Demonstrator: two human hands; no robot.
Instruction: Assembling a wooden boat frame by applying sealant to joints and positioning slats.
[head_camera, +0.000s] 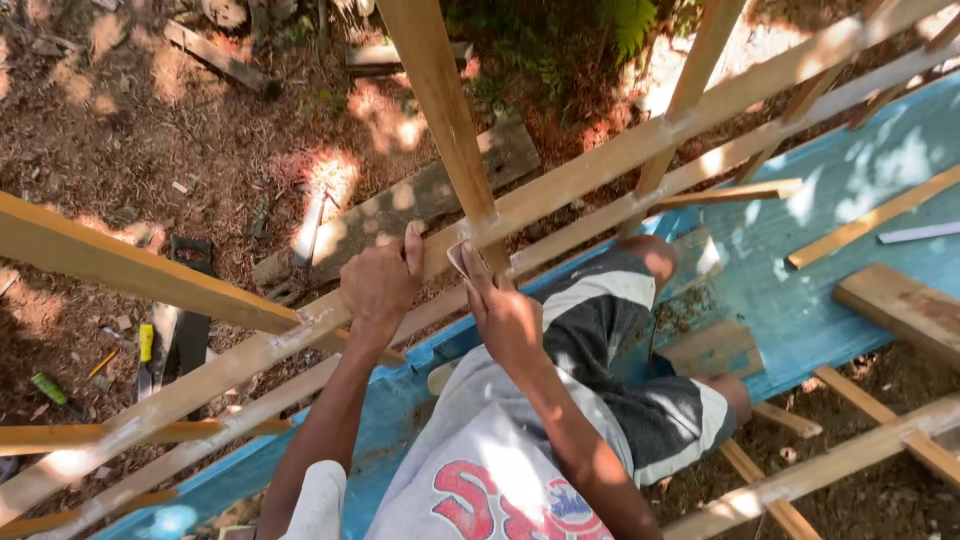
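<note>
I see my left hand (380, 285) curled closed over the top edge of the long wooden rail (560, 190), just left of the upright post (445, 120) that crosses it. My right hand (505, 315) pinches a small folded piece of sandpaper (462, 258) against the rail's edge at the foot of that post. A second rail (700, 172) runs close below. Beyond the rails lie open dirt ground (150, 130) and a grey plank (420, 200); behind my knees, blue boat planking (850, 190).
</note>
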